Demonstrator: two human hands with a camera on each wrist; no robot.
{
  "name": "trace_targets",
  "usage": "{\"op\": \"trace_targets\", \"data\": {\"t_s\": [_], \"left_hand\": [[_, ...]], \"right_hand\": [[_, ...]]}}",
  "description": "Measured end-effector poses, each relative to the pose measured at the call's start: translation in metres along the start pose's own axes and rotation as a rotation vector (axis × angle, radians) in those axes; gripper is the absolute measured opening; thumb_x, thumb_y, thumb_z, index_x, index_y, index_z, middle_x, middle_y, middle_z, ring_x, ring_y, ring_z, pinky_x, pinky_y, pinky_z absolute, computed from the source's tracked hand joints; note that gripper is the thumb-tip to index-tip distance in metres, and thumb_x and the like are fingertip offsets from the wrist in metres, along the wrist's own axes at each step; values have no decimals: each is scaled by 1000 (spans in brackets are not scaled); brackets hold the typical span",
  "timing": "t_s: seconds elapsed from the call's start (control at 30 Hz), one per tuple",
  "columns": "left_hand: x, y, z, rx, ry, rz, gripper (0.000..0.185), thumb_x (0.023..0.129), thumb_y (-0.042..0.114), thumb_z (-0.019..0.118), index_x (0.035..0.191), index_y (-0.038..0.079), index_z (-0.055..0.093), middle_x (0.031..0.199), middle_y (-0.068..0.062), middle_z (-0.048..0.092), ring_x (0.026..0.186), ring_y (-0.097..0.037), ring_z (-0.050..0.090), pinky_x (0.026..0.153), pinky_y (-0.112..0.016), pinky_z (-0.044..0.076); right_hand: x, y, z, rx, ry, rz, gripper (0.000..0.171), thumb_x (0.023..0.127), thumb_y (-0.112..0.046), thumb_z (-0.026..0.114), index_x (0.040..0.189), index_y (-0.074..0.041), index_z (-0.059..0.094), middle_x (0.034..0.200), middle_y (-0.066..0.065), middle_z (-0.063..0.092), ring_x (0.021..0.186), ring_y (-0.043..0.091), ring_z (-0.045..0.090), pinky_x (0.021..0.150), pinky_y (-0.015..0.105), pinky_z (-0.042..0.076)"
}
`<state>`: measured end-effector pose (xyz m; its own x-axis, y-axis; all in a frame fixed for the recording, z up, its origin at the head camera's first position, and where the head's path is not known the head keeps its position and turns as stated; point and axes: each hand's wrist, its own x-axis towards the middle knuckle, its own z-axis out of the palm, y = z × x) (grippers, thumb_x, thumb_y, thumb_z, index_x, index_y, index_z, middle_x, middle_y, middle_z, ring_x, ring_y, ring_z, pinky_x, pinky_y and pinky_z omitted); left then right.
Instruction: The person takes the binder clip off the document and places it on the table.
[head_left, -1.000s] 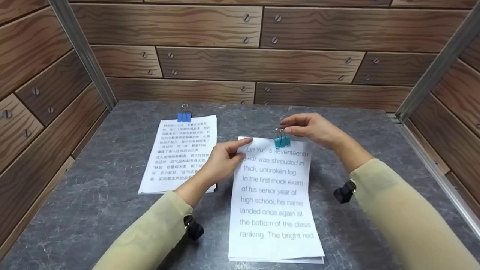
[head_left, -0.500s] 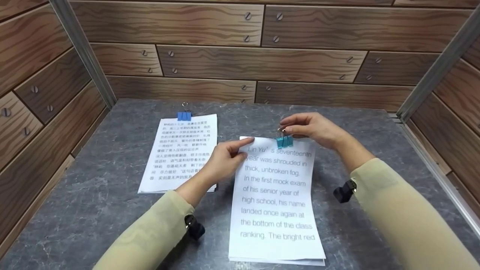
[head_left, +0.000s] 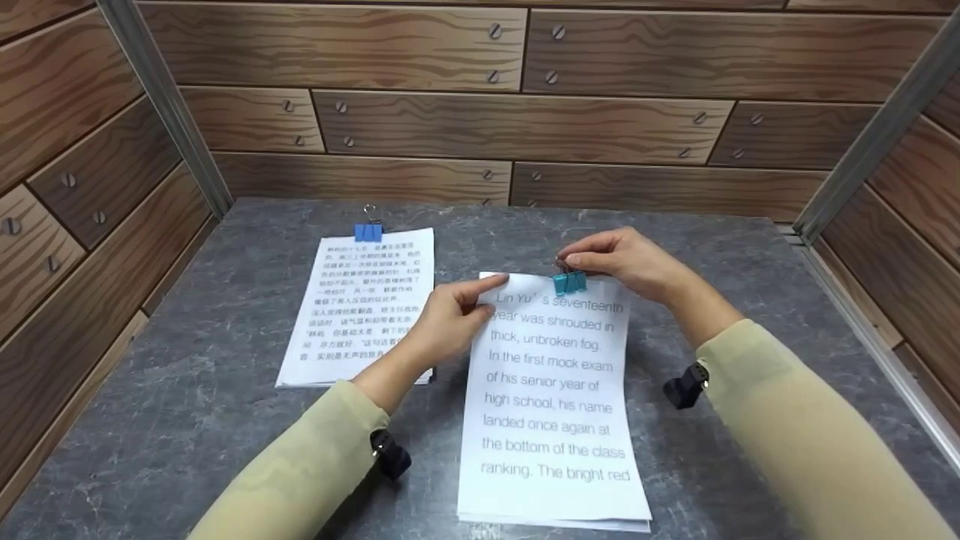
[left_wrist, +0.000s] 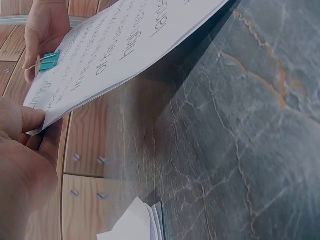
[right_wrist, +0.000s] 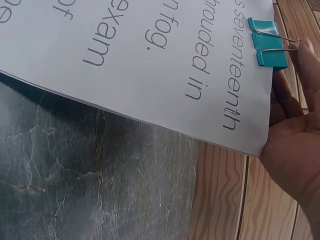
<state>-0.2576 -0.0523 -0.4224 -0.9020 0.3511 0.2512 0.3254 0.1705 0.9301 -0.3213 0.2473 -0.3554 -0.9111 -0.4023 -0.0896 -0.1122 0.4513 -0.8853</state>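
Teal binder clip [head_left: 569, 282] sits clamped on the top edge of the English-text paper stack [head_left: 551, 405], its wire handles pinched by the right hand [head_left: 626, 262]. The left hand [head_left: 448, 324] pinches the stack's top left corner, lifted off the grey bench [head_left: 187, 420] mid-surface. Letting the handles snap could skew the sheets, I judge. Another clipped stack [head_left: 364, 304] lies toward the left edge.

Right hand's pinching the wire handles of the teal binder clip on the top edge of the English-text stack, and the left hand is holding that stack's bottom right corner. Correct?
Not quite. The left hand holds the stack at its top left corner, not the bottom right; the head view shows it. The rest stands: the right hand pinches the wire handles of the teal binder clip on the top edge.
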Motion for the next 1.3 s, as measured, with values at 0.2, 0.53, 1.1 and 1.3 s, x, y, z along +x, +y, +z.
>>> {"op": "trace_targets", "data": {"t_s": [0.2, 0.53, 1.1, 1.3], "left_hand": [[0, -2, 0, 26, 22, 9, 49, 100, -10, 61, 145, 7, 66, 128, -17, 74, 82, -16, 73, 65, -22, 55], [0, -9, -2, 41, 56, 1, 50, 98, -10, 63, 144, 9, 67, 128, -16, 74, 74, -12, 65, 60, -21, 49], [-1, -12, -2, -26, 42, -21, 51, 98, -11, 60, 145, 8, 66, 130, -18, 73, 84, -19, 73, 65, -23, 55], [-1, -13, -1, -24, 34, -31, 51, 99, -10, 60, 146, 9, 65, 133, -18, 71, 87, -20, 75, 65, -23, 55]], "right_hand": [[0, -3, 2, -34, 75, -25, 34, 101, -31, 76, 123, -5, 80, 117, 6, 79, 106, 16, 72, 85, 28, 58], [-3, 0, -22, 140, 337, -184, 26, 102, -13, 75, 116, 8, 77, 93, -11, 79, 93, 5, 73, 90, 21, 56], [-41, 85, -88, 234, 444, -83, 20, 105, -11, 69, 113, 7, 72, 94, -9, 75, 90, 4, 70, 84, 16, 57], [-57, 105, -96, 154, 444, 4, 25, 107, -16, 66, 119, 6, 70, 98, -13, 73, 95, 1, 67, 87, 15, 56]]}}
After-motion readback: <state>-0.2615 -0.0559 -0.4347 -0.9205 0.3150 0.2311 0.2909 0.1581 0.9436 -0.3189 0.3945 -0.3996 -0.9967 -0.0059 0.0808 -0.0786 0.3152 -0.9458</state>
